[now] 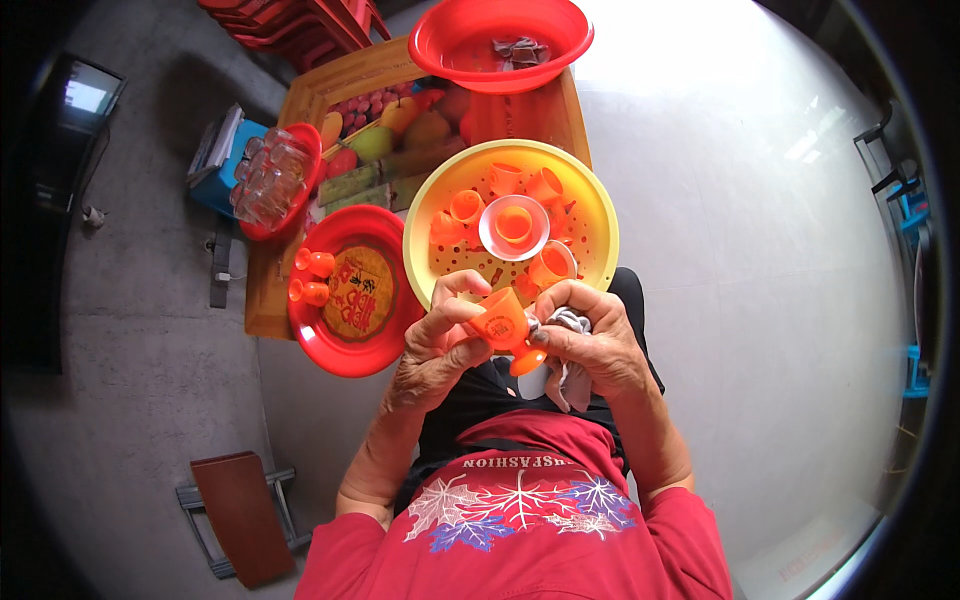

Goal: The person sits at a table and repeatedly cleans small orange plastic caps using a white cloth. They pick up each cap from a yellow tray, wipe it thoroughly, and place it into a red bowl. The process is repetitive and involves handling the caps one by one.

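Observation:
My left hand [450, 330] grips the rim side of a small orange plastic goblet [500, 321], tilted so that its round foot points down to the right. Against the goblet's stem, my right hand [589, 337] pinches a grey-white cloth [574, 382] that hangs below the fingers. Just beyond both hands stands a yellow perforated basin [420, 217] holding several orange cups [506, 178]. At its centre, one orange cup [514, 224] sits within a white-rimmed bowl [487, 240]. Left of it, a red round tray [390, 232] carries small orange goblets [319, 264] lying on their sides.
A wooden table [262, 300] with a fruit-print top bears these vessels. Farther back is a red basin [427, 45] with a cloth [520, 52] inside. Clear glasses [274, 176] fill a red tray [311, 142] by a blue box [214, 187]. A folding stool [244, 517] stands lower left.

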Available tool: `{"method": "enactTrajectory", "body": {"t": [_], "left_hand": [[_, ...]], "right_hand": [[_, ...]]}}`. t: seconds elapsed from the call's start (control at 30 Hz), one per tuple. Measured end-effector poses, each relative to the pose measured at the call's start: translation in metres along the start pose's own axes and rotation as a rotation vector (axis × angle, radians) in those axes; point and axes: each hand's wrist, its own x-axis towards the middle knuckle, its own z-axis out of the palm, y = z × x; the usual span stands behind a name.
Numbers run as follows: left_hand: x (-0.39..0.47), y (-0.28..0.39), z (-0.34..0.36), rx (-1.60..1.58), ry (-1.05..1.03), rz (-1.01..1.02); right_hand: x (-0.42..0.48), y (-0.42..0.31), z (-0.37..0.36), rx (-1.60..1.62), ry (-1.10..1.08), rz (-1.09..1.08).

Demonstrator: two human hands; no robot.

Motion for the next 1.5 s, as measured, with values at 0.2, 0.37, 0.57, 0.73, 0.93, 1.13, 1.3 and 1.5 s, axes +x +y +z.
{"method": "enactTrajectory", "body": {"t": [0.2,0.37,0.57,0.73,0.93,1.13,1.3,1.5], "left_hand": [[-0.008,-0.009,-0.004,0.198,0.143,0.011],[-0.008,-0.019,-0.003,0.154,0.153,0.035],[-0.005,-0.026,0.008,-0.071,0.222,0.036],[0.004,-0.028,0.025,-0.258,0.364,-0.013],[-0.001,-0.036,0.011,-0.687,0.199,-0.126],[0.002,-0.027,0.041,-0.541,0.396,-0.256],[-0.005,-0.037,0.037,-0.367,0.343,-0.135],[-0.003,-0.035,0.044,-0.387,0.334,-0.113]], "right_hand": [[-0.004,0.006,0.001,-0.307,0.101,-0.448],[-0.003,0.014,0.002,-0.256,0.114,-0.416],[-0.002,0.027,0.012,-0.354,0.162,-0.602],[0.001,0.043,0.022,-0.740,0.228,-0.891],[-0.007,0.023,0.013,-0.303,0.236,-0.638],[0.012,0.032,0.016,-0.852,0.273,-1.026],[0.013,0.040,0.025,-0.919,0.374,-1.114],[0.013,0.053,0.025,-0.652,0.546,-0.867]]}}
